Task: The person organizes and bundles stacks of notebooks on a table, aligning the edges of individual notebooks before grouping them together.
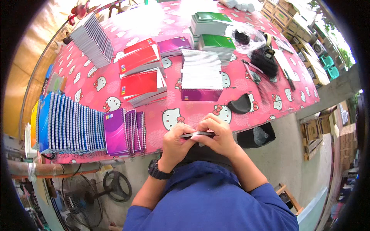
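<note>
Close to my body, just off the table's front edge, my left hand (pixel 176 140) and my right hand (pixel 216 135) pinch a small flat dark thing (pixel 208 134) between them. It shows nearly edge-on, with a pale strip along it, and its kind I cannot make out. Both thumbs press against its near side, and my fingers curl over the far side. Beyond my right hand lies a black curved piece (pixel 239 104). To the left of my left hand stand purple spiral notebooks (pixel 116 131), some with wire coils sticking out.
The pink patterned table (pixel 169 115) carries blue spiral notebooks (pixel 73 123), red notebooks (pixel 139 82), green notebooks (pixel 216 42) and a white-paged stack (pixel 201 71). Black wire coils (pixel 264 63) lie at the right. A black bin (pixel 256 135) and a fan (pixel 83 200) stand below the edge.
</note>
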Demonstrator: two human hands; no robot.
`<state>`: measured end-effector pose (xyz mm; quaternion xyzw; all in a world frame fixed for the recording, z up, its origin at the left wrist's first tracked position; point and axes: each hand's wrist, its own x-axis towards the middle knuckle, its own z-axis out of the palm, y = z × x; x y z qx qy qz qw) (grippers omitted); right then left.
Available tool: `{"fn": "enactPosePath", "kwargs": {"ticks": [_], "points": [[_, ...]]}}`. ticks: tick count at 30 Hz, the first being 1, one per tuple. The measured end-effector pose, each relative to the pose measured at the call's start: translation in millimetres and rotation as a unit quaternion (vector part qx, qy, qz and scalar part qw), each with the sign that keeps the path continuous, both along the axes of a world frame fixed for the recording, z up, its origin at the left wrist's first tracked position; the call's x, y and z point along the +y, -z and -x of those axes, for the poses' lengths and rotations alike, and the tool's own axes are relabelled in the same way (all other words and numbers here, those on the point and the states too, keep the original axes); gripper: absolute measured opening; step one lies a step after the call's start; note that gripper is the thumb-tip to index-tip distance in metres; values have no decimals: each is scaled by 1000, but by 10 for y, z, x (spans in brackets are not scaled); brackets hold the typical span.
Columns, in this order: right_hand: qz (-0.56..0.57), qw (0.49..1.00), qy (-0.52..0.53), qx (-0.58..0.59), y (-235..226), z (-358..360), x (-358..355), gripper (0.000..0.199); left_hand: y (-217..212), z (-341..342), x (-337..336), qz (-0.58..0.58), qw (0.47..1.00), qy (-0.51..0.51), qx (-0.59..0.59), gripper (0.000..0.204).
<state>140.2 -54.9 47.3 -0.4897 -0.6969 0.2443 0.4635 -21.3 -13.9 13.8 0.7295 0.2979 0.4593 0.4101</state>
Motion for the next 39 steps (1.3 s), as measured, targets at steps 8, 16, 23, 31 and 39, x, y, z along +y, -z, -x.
{"fn": "enactPosePath", "kwargs": {"ticks": [8, 16, 23, 31, 39], "points": [[5, 999, -17, 29, -44, 57, 41, 15, 10, 93, -7, 155, 985, 18, -73, 18], [116, 977, -58, 170, 39, -3, 89, 27, -90, 181, 3, -1, 1000, 4, 2, 19], [58, 992, -69, 93, -39, 16, 35, 22, -201, 203, -72, -51, 999, -4, -10, 19], [-56, 995, -84, -17, -135, 481, 213, 35, -224, 434, -211, 4, 976, -218, 2, 19], [195, 916, -105, 335, 202, 540, 861, 35, -135, 1255, -216, 101, 866, -435, -226, 30]]}}
